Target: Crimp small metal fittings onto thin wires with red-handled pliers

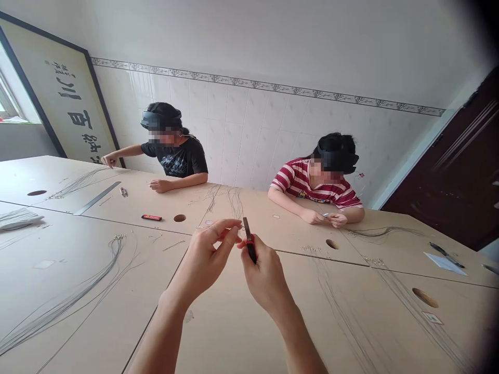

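Observation:
My right hand [265, 267] is closed around a knife [250, 244] with a red-and-black handle, its flat metal blade pointing up and away from me. Close beside it on the left, my left hand [212, 257] has thumb and forefinger drawn together near the blade. Whatever those fingertips pinch is too thin or hidden to make out. Both hands are raised above the beige table. Beyond them, thin grey wires [235, 200] lie on the tabletop.
Bundles of grey wires with small gold-coloured ends lie left [105, 270] and right [335, 301]. A red-and-black object [151, 217], a metal ruler [97, 198] and a cable hole [180, 218] are farther left. Two people sit opposite, one in black [179, 158], one in red stripes [300, 179].

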A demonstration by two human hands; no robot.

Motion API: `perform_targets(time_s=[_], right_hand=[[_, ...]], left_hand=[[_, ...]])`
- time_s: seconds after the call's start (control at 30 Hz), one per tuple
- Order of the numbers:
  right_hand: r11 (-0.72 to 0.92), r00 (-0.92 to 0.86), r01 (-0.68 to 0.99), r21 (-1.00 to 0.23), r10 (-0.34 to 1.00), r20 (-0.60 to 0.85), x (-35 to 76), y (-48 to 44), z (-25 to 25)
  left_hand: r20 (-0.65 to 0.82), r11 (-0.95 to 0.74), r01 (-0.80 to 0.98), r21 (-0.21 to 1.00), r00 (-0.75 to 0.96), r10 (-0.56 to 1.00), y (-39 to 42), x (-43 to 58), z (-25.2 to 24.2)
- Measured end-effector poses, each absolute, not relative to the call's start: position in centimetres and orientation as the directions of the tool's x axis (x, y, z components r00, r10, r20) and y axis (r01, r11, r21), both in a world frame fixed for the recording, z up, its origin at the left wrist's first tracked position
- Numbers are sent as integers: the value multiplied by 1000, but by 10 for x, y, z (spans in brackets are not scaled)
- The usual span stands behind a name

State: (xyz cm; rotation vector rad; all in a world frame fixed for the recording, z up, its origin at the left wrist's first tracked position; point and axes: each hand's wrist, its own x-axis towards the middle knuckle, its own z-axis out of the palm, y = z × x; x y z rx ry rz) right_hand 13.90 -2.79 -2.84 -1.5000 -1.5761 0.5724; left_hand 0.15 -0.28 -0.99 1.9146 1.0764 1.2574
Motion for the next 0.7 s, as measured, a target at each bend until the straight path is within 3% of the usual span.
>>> perform_targets(time_s=[0.7], right_hand=[[164,121,641,-750,943,310,142,-23,-32]], left_hand=[[360,-419,313,853,230,904,-8,18,-13]])
